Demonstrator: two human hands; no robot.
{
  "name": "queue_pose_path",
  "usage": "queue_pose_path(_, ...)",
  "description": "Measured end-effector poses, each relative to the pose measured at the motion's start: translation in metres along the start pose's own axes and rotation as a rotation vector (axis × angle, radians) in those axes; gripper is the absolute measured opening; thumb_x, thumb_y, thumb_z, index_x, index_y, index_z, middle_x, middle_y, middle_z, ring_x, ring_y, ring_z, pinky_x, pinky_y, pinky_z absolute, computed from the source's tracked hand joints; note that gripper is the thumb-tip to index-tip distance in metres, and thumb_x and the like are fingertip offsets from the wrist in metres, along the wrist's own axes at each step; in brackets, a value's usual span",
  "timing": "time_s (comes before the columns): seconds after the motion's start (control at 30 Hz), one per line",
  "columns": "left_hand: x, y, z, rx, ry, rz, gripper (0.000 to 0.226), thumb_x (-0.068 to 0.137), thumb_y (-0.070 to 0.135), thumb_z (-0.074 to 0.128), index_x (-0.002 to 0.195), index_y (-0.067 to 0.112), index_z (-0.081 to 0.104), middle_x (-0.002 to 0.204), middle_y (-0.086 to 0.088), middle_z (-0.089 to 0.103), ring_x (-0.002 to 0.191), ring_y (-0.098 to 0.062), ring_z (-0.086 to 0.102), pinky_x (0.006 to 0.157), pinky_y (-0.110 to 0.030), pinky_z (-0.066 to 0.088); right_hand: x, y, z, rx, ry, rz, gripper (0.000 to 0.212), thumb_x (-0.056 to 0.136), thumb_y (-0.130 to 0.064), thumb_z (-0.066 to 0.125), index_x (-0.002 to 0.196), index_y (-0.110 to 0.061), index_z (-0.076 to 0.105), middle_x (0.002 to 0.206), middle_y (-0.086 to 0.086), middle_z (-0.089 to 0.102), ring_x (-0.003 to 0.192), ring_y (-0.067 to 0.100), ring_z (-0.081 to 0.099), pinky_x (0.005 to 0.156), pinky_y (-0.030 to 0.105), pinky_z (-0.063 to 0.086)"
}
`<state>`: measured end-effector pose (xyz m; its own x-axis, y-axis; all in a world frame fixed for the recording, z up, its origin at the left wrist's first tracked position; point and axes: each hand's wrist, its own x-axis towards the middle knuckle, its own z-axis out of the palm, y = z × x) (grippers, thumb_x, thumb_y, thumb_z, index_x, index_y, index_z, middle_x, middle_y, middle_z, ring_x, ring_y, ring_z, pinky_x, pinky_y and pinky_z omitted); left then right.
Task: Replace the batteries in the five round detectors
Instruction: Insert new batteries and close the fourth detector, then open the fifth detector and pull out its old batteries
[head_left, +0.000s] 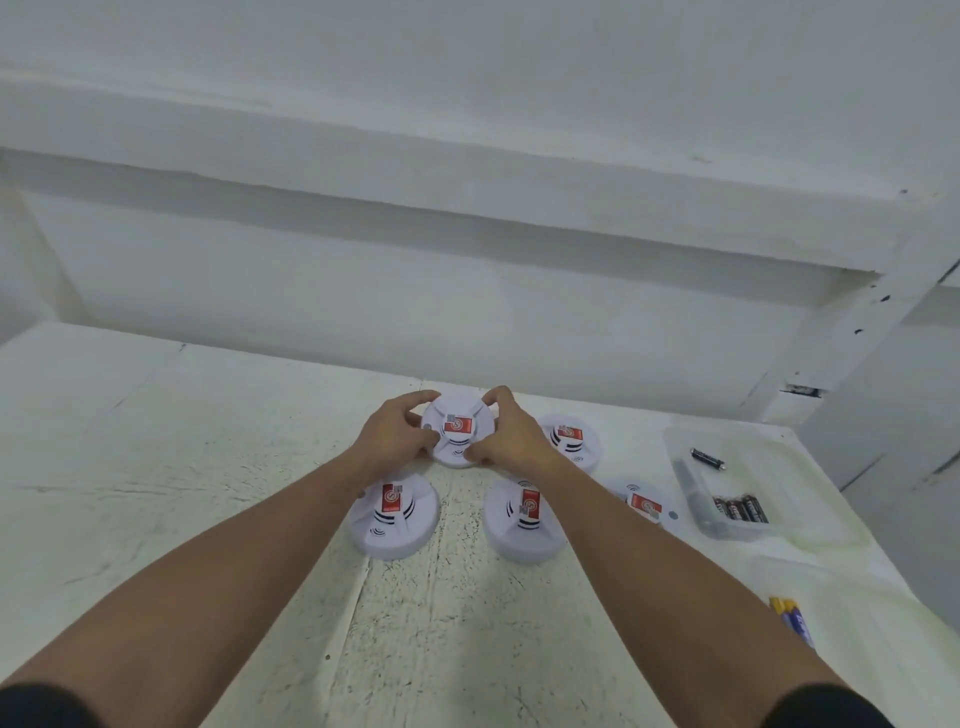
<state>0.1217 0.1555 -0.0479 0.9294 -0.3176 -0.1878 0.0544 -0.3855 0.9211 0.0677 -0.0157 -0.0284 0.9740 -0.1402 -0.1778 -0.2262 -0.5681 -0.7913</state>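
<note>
Looking down, what takes up the most room?

— A scuffed white table (156, 467), set against a white wall (467, 312). Both bare forearms stretch out over it from the lower corners and draw together toward the far middle.

— And what stands on it?

— At the right, a clear tray (680, 441) and, nearer, a second tray (857, 597), also clear. Then five round white detectors with red labels. Four lie flat: the near-left detector (395, 514), the near-middle detector (522, 519) just beside it, the far-right detector (571, 439) partly behind the right wrist, and the right-hand detector (644, 506), partly hidden by the right forearm and close to the clear tray.

— The fifth?

— The held detector (457, 431) is at the far middle, label side up, between the two hands. The left hand (395, 434) curls round its left edge, thumb on the near rim and fingers over the far rim. The right hand (511, 439) grips the right edge the same way. Whether it rests on the table or is lifted, I cannot tell.

— Batteries?

— A loose black battery (707, 459) lies at the far end of the clear tray, a row of black batteries (740, 509) at its near end. Yellow-and-blue batteries (792, 621) lie in the second tray.
</note>
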Motion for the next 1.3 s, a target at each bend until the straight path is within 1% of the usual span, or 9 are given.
queue_pose_path(0.2, 0.003, 0.001, 0.0, 0.173, 0.043, 0.075, 0.052, 0.08, 0.013, 0.066, 0.129, 0.029, 0.056, 0.102, 0.001, 0.07, 0.092, -0.015, 0.064, 0.075, -0.026, 0.046, 0.008, 0.001, 0.001, -0.102, 0.016, -0.025, 0.06, 0.065, -0.013, 0.078, 0.111, -0.02, 0.039, 0.1, 0.006, 0.063, 0.088, 0.023, 0.061, 0.066, 0.033, 0.048)
queue_pose_path(0.37, 0.009, 0.001, 0.001, 0.254, 0.051, 0.091, 0.048, 0.084, 0.013, 0.064, 0.131, 0.017, 0.056, 0.113, -0.003, 0.068, 0.091, -0.014, 0.061, 0.077, -0.023, 0.04, 0.015, -0.001, 0.001, -0.177, 0.004, -0.007, 0.06, 0.066, -0.018, 0.08, 0.118, -0.012, 0.05, 0.114, 0.009, 0.052, 0.094, 0.023, 0.057, 0.059, 0.023, 0.041)
queue_pose_path(0.6, 0.01, -0.006, 0.002, 0.152, 0.086, -0.025, 0.039, 0.086, 0.02, 0.068, 0.123, 0.016, 0.059, 0.098, -0.001, 0.062, 0.087, -0.019, 0.06, 0.073, -0.028, 0.045, 0.017, -0.009, -0.005, -0.163, -0.058, 0.112, 0.057, 0.077, -0.012, 0.075, 0.125, 0.006, 0.052, 0.129, 0.019, 0.056, 0.117, 0.032, 0.055, 0.096, 0.04, 0.045)
queue_pose_path(0.7, 0.01, -0.003, 0.002, 0.144, 0.077, -0.042, 0.035, 0.086, 0.019, 0.069, 0.119, 0.015, 0.059, 0.095, -0.001, 0.062, 0.082, -0.018, 0.061, 0.069, -0.028, 0.047, 0.014, -0.009, -0.008, -0.132, -0.076, 0.139, 0.057, 0.079, -0.01, 0.074, 0.129, 0.003, 0.049, 0.132, 0.018, 0.054, 0.118, 0.031, 0.054, 0.097, 0.039, 0.045)
queue_pose_path(0.87, 0.011, 0.003, 0.002, 0.071, 0.073, -0.125, 0.04, 0.079, 0.011, 0.071, 0.117, 0.011, 0.059, 0.101, -0.011, 0.068, 0.086, -0.026, 0.065, 0.083, -0.039, 0.054, 0.014, -0.007, -0.007, -0.157, -0.076, 0.111, 0.064, 0.081, -0.018, 0.073, 0.135, 0.0, 0.043, 0.139, 0.015, 0.047, 0.122, 0.03, 0.049, 0.099, 0.038, 0.043)
queue_pose_path(1.03, 0.011, 0.021, 0.016, 0.162, 0.209, -0.06, 0.041, 0.079, 0.017, 0.07, 0.117, 0.014, 0.058, 0.109, -0.004, 0.06, 0.096, -0.02, 0.054, 0.079, -0.028, 0.04, 0.018, 0.005, -0.017, -0.049, -0.027, 0.101, 0.075, 0.076, -0.024, 0.077, 0.14, -0.016, 0.038, 0.137, 0.009, 0.049, 0.107, 0.024, 0.054, 0.086, 0.035, 0.044)
queue_pose_path(1.1, 0.011, 0.035, 0.03, 0.243, 0.255, 0.042, 0.039, 0.079, 0.017, 0.069, 0.116, 0.014, 0.058, 0.105, -0.002, 0.057, 0.091, -0.017, 0.053, 0.077, -0.027, 0.04, 0.017, 0.01, -0.031, 0.013, 0.045, 0.098, 0.064, 0.076, -0.025, 0.076, 0.132, -0.017, 0.046, 0.128, 0.009, 0.055, 0.105, 0.024, 0.058, 0.08, 0.03, 0.046)
queue_pose_path(1.2, 0.011, 0.055, 0.058, 0.293, 0.246, 0.215, 0.03, 0.081, 0.011, 0.065, 0.111, 0.011, 0.062, 0.103, -0.005, 0.06, 0.087, -0.016, 0.054, 0.075, -0.024, 0.039, 0.013, 0.02, -0.058, 0.13, 0.18, 0.115, 0.04, 0.081, -0.023, 0.071, 0.116, -0.014, 0.056, 0.113, 0.009, 0.06, 0.08, 0.02, 0.06, 0.056, 0.019, 0.045)
queue_pose_path(1.3, 0.011, 0.072, 0.091, 0.325, 0.136, 0.272, 0.026, 0.083, 0.01, 0.063, 0.109, 0.009, 0.062, 0.102, -0.006, 0.061, 0.089, -0.018, 0.058, 0.072, -0.021, 0.039, 0.007, 0.038, -0.082, 0.134, 0.348, 0.132, 0.022, 0.081, -0.015, 0.066, 0.1, -0.007, 0.062, 0.099, 0.008, 0.063, 0.076, 0.021, 0.062, 0.06, 0.023, 0.047)
